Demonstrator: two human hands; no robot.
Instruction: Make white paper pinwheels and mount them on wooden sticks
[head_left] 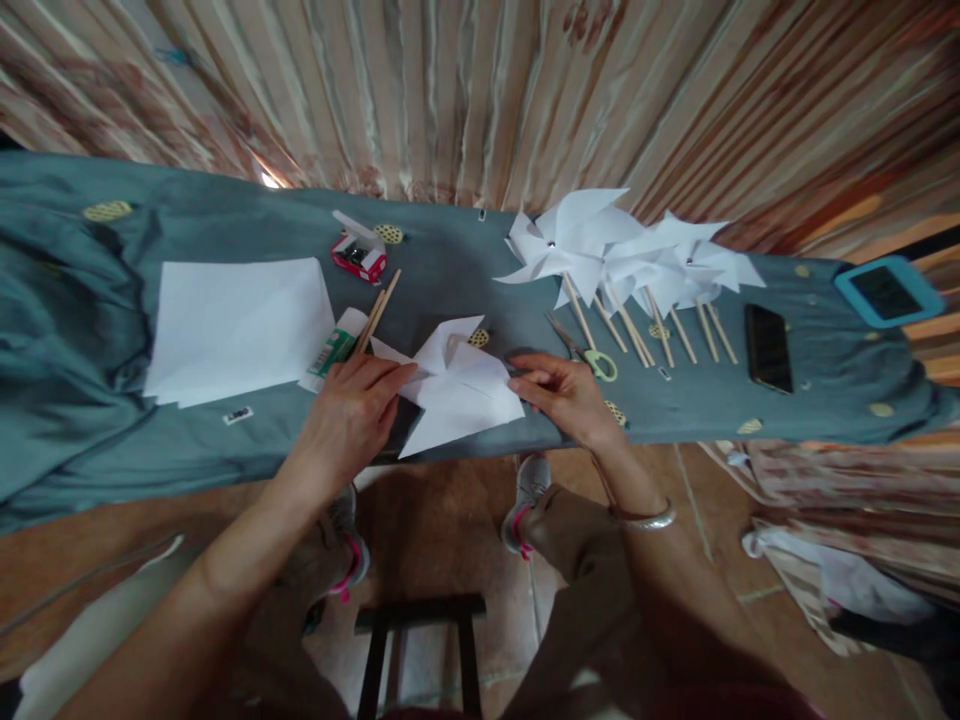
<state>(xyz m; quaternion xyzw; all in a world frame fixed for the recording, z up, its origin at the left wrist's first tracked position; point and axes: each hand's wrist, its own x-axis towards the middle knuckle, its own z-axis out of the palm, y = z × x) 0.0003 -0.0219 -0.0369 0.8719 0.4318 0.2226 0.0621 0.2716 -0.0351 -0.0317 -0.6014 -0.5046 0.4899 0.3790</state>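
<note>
A white paper pinwheel [469, 395], partly folded with one blade curled toward its middle, lies at the near edge of the cloth-covered table. My left hand [360, 400] pinches its left side between thumb and fingers. At its right edge, my right hand [562, 395] grips the paper with thumb and fingertips. Just beyond the right hand rest scissors [598, 364] with light green handles. A green and white glue stick [337, 345] and a few wooden sticks [379, 308] lie beside the left hand, which partly covers them.
A stack of white paper [236, 330] lies left. Several finished pinwheels [645, 245] on sticks lie at the back right. A small red box [358, 252] stands open behind the glue. A phone [769, 347] and a blue-framed device [890, 291] are far right. A dark stool [420, 612] stands below.
</note>
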